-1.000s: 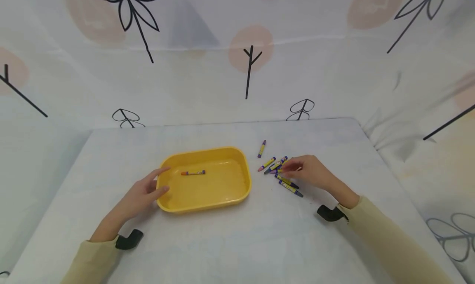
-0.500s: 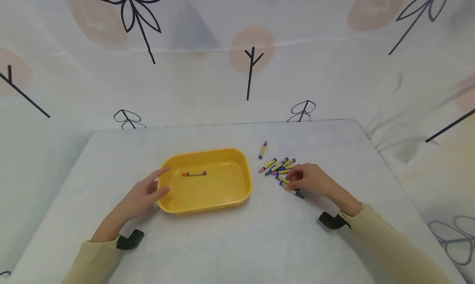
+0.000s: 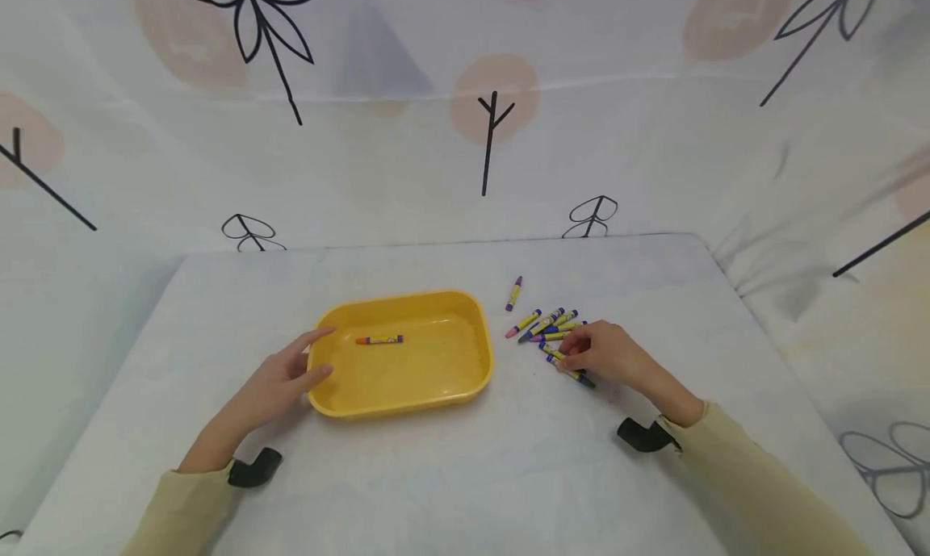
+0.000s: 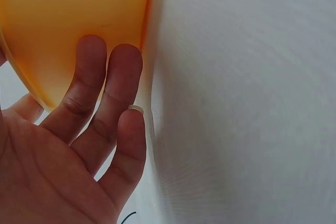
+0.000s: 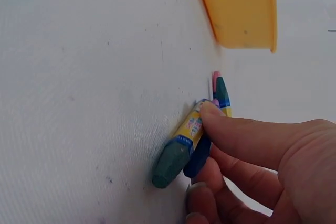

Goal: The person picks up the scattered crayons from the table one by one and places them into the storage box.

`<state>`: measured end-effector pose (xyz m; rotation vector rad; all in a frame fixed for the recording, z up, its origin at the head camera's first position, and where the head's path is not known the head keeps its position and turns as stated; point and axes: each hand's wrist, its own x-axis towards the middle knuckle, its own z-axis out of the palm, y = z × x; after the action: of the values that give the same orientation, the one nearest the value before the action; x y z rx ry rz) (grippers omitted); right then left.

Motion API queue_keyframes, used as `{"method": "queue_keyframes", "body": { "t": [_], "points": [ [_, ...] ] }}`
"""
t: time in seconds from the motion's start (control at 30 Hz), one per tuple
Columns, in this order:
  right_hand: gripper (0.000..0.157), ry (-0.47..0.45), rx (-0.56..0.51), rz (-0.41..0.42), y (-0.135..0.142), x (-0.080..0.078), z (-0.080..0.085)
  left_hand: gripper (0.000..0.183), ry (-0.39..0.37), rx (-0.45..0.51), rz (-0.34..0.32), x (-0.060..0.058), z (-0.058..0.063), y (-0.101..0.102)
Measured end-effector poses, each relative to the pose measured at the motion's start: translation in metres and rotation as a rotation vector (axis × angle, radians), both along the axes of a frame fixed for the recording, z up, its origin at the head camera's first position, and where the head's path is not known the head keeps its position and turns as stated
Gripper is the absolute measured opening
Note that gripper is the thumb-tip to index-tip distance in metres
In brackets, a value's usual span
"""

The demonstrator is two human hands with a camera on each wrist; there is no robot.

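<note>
My left hand [image 3: 269, 388] rests at the left end of a yellow plastic tray [image 3: 414, 378], thumb and index finger reaching over the rim. In the left wrist view its other fingers [image 4: 90, 66] lie extended along the tray's outer wall. My right hand [image 3: 609, 353] pinches a dark green crayon [image 5: 174, 157] by its wrapped end, thumb on top, its tip pointing towards me. Just under that crayon a dark blue-ended crayon [image 5: 197, 160] shows, partly hidden by my fingers. An orange crayon [image 3: 379, 340] lies inside the tray.
Several crayons [image 3: 542, 325] with yellow and blue wrappers lie heaped just beyond my right hand. A purple crayon [image 3: 513, 294] lies apart, farther back. The white-covered table [image 3: 436, 483] meets a patterned cloth backdrop [image 3: 407, 160] at its far edge.
My right hand has shifted from the heap towards me, down onto the nearest crayon, and stays there over the last half second. The left hand and tray keep their place.
</note>
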<state>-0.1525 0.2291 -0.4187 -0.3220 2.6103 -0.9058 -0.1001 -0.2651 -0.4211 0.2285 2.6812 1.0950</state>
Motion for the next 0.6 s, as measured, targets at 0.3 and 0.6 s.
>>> {"method": "queue_keyframes", "body": {
  "t": [0.3, 0.6],
  "points": [
    [0.022, -0.012, -0.013, -0.045, -0.0038, 0.0046, 0.0009, 0.064, -0.010, -0.016, -0.003, 0.0002, 0.0016, 0.0012],
    [0.021, -0.016, -0.013, -0.039, -0.0060, 0.0053, 0.0025, 0.063, -0.016, 0.003, -0.014, -0.0014, -0.0001, -0.0029]
  ]
}}
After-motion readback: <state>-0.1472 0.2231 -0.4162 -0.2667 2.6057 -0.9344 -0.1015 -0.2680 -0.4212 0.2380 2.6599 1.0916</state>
